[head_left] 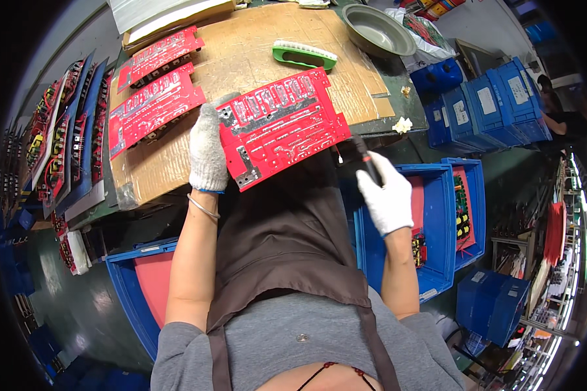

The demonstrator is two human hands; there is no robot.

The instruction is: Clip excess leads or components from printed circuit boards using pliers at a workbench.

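My left hand (pixel 209 151), in a white knit glove, grips the left edge of a red circuit board (pixel 282 127). The board is tilted over the near edge of the table, its soldered side facing up. In my right hand (pixel 386 195), also gloved, is a black-handled tool (pixel 366 163) with a reddish band. That tool points up beside the board's right corner; its tip is too dark to make out. Two more red boards (pixel 155 109) lie solder side up at the table's left, components underneath.
Cardboard (pixel 241 49) covers the table. On it lies a green brush (pixel 303 55) with white bristles; a grey metal basin (pixel 379 31) sits at the far right. Boards stand racked on the left (pixel 65 130). Blue crates (pixel 407 277) flank me, and more are stacked (pixel 486 104) near another person (pixel 557 114).
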